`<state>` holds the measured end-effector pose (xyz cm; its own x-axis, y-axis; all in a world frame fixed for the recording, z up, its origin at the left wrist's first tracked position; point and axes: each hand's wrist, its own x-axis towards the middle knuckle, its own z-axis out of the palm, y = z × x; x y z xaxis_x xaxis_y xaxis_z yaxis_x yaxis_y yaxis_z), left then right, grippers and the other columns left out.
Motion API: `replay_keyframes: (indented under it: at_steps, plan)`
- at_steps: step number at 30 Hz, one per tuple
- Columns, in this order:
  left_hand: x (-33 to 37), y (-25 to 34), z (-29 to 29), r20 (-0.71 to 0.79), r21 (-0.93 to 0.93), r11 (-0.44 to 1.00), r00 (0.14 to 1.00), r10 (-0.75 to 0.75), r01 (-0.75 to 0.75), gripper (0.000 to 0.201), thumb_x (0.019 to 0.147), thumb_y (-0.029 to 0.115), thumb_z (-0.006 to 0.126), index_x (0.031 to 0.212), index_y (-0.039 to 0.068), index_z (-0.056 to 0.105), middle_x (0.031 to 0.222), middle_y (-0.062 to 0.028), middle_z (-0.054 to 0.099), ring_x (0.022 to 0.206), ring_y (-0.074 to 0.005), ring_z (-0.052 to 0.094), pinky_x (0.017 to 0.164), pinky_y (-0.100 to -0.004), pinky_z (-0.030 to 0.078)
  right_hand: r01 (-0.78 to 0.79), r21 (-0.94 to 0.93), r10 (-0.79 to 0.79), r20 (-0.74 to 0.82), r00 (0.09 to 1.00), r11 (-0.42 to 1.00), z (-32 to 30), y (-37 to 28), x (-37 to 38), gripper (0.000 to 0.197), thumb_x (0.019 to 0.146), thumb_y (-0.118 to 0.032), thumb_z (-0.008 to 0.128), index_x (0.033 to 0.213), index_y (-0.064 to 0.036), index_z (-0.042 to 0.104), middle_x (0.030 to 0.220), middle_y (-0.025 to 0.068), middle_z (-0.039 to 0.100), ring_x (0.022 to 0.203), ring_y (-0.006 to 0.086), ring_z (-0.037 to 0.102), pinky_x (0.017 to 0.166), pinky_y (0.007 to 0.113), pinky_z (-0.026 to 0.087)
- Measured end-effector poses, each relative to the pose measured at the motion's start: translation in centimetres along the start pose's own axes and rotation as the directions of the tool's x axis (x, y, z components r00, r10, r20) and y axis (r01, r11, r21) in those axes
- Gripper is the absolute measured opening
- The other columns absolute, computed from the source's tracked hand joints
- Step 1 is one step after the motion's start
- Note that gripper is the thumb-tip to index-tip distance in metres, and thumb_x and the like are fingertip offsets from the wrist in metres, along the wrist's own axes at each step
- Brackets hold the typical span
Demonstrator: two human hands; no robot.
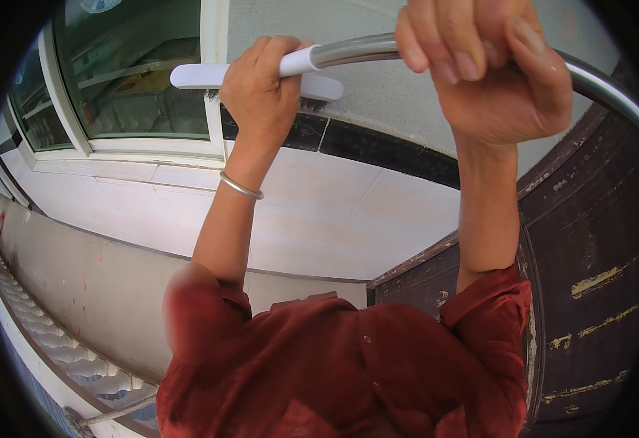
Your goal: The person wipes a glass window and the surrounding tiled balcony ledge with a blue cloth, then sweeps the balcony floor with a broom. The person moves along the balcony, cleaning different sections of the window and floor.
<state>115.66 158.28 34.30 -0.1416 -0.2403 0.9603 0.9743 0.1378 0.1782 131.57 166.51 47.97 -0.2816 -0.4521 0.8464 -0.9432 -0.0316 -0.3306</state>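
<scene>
A broom [356, 50] with a shiny metal pole and a white head is held up across the top of the head view. My left hand [261, 91] is closed round it, beside the white socket [297, 61] where the pole meets the head. Dark bristles show under the white broom head [197, 76], partly hidden behind that hand. Further along, my right hand [491, 80] wraps round the metal pole, its fingers curled and thumb folded over. Past this hand the pole runs out to the right.
A window [140, 80] with a white frame is at the upper left, beside a grey wall [407, 102] with a black tile band. A worn dark brown door [589, 241] stands at the right. White balusters [64, 336] line the lower left.
</scene>
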Motion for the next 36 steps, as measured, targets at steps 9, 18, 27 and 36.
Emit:
replay_keyframes:
  at_steps: [9,18,27,36]
  plan:
    - [-11.0,10.0,10.7,0.377,-0.337,0.827,0.869,-0.320,0.450,0.016,0.090,0.019,0.073,0.094,0.007,0.063,0.075,-0.0131,0.062,0.067,-0.0299,0.061,0.062,-0.0355,0.048,-0.514,-0.187,0.452,-0.292,0.843,0.837,-2.7,-5.1,-5.4,0.034,0.094,-0.016,0.042,0.064,-0.0135,0.029,0.053,-0.0003,0.031,0.047,0.0075,0.025,0.043,0.023,0.025]
    - [-4.9,12.6,8.0,0.146,-0.225,0.974,0.989,0.024,0.010,0.007,0.087,0.016,0.073,0.086,0.013,0.067,0.069,-0.0042,0.061,0.060,-0.0238,0.057,0.052,-0.0344,0.040,-0.154,0.001,0.154,-0.015,0.988,0.988,-5.9,-12.2,-6.6,0.033,0.096,-0.015,0.042,0.065,-0.0152,0.035,0.055,-0.0006,0.039,0.047,0.0067,0.034,0.045,0.022,0.040]
    - [-9.9,14.6,14.8,0.169,-0.239,0.951,0.973,-0.160,0.198,0.012,0.083,0.003,0.068,0.093,0.010,0.066,0.082,-0.0105,0.068,0.074,-0.0317,0.067,0.065,-0.0354,0.052,-0.349,-0.055,0.320,-0.286,0.903,0.935,-8.3,-11.5,-10.7,0.025,0.093,-0.017,0.051,0.070,-0.0093,0.044,0.062,0.0061,0.048,0.052,0.0156,0.042,0.055,0.032,0.043]
    - [-9.9,22.1,15.0,0.470,-0.364,0.872,0.873,-0.131,0.327,0.009,0.084,0.014,0.071,0.090,0.013,0.064,0.072,-0.0063,0.065,0.069,-0.0291,0.065,0.058,-0.0377,0.047,-0.386,-0.027,0.329,-0.470,0.819,0.922,-10.4,-18.6,-10.6,0.030,0.090,-0.016,0.049,0.064,-0.0150,0.034,0.055,-0.0014,0.035,0.047,0.0074,0.028,0.046,0.024,0.033]
